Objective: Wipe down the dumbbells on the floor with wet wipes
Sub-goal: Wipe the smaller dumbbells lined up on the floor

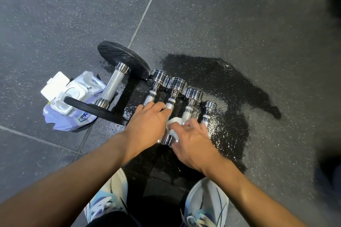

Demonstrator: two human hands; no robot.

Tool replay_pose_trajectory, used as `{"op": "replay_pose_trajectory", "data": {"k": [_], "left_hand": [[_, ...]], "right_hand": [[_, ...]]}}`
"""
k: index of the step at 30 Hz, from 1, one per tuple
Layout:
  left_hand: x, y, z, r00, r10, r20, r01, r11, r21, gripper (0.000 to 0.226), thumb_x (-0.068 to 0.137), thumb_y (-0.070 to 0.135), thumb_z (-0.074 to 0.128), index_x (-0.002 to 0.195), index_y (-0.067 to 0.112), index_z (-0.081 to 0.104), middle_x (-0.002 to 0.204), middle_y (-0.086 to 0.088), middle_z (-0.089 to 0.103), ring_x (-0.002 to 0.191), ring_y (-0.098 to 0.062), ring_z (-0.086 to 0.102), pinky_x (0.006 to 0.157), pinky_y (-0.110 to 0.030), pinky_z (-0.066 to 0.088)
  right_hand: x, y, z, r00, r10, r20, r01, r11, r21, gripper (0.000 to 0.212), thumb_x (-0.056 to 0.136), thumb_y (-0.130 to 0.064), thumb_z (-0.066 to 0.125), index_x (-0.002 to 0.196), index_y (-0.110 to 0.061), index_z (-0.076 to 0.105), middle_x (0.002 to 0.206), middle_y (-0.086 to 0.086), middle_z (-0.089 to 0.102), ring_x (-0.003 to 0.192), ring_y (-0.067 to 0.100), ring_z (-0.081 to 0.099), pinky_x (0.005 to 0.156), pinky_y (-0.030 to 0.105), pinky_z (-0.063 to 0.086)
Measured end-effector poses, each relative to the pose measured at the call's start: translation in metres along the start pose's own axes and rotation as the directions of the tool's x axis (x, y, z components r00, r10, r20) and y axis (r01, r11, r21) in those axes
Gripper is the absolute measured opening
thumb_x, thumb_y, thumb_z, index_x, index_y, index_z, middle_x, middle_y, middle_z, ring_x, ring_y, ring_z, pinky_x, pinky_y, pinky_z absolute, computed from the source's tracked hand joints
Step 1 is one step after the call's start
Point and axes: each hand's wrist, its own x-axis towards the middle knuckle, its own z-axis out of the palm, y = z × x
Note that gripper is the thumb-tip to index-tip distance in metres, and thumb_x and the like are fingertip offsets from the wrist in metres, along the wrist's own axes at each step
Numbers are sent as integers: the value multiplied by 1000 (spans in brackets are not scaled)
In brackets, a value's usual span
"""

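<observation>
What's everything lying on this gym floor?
big dumbbell: one, black plates, silver handle, left
small dumbbells: four, shiny silver, side by side, centre
wipe packs: apparently two, white and purple, far left
wipe: one, white, on a small dumbbell
wet patch: one, dark, around the small dumbbells
floor: grey speckled tiles
shoes: two, white and blue, bottom
left hand: on the small dumbbells' handles
right hand: holds the wipe

Chrome dumbbells (177,84) abreast, crumpled wipe (173,121)
</observation>
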Motion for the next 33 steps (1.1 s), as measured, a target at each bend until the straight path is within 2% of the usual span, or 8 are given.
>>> {"op": "replay_pose_trajectory", "data": {"k": [6, 11, 16, 19, 21, 25, 29, 33], "left_hand": [[-1, -1, 0, 1000, 0, -16, 0, 1000, -4, 51, 98, 20, 48, 149, 28, 42, 155, 7, 36, 139, -17, 35, 110, -39, 33], [0, -2, -1, 1000, 14, 2, -14, 1000, 6, 57, 97, 20, 53, 151, 27, 38, 157, 6, 33, 141, -17, 32, 111, -39, 32], [-1, -3, 2, 1000, 13, -13, -12, 1000, 9, 59, 97, 19, 52, 153, 28, 36, 156, 6, 34, 140, -18, 32, 111, -40, 31], [0, -3, 4, 999, 11, -35, -11, 1000, 1, 54, 99, 18, 50, 151, 27, 40, 153, 6, 37, 137, -18, 35, 110, -39, 33], [1, -2, 4, 999, 9, -39, -10, 1000, -9, 53, 99, 16, 49, 150, 26, 41, 153, 5, 39, 136, -18, 36, 109, -39, 34], [1, -1, 4, 999, 0, -33, -1, 1000, -6, 54, 98, 15, 49, 150, 26, 40, 153, 6, 37, 137, -17, 35, 110, -38, 32], [1, 0, 4, 999, -4, -32, 4, 1000, -5, 58, 97, 13, 49, 152, 27, 37, 153, 6, 36, 138, -17, 34, 110, -38, 31], [2, -1, 4, 999, -1, -44, 0, 1000, -11, 55, 98, 14, 48, 150, 28, 40, 152, 7, 38, 135, -17, 35, 109, -37, 31]], "right_hand": [[20, -12, 2, 992, 49, 116, -24, 978, -208, 41, 95, -44, 44, 125, -16, 44, 106, 7, 61, 111, 25, 32, 90, 42, 22], [14, -6, -23, 993, 83, 79, -93, 988, 120, 26, 100, -37, 49, 125, -28, 49, 97, -2, 46, 105, 17, 34, 90, 32, 24], [-9, 17, -26, 979, 173, 107, -184, 977, 109, 10, 103, -27, 45, 113, -28, 43, 86, -7, 46, 96, 13, 39, 92, 30, 26], [-12, 20, -10, 974, 182, 135, -215, 933, 289, 20, 99, -16, 50, 106, -25, 34, 88, -1, 49, 92, 14, 41, 87, 31, 34], [-7, 19, -2, 973, 197, 121, -227, 913, 340, 25, 96, -17, 53, 104, -24, 31, 88, 2, 52, 94, 22, 45, 78, 33, 37], [0, 16, 5, 955, 283, 90, -294, 859, 419, 30, 96, -24, 58, 108, -23, 31, 90, 2, 53, 89, 22, 48, 70, 32, 35], [-4, 23, 8, 948, 312, 65, -309, 849, 428, 25, 98, -27, 59, 110, -25, 37, 110, 9, 60, 91, 21, 61, 61, 17, 46], [-11, 31, -5, 947, 313, 69, -309, 837, 452, 17, 99, -29, 57, 105, -32, 41, 103, 3, 69, 82, 21, 69, 74, 41, 58]]}}
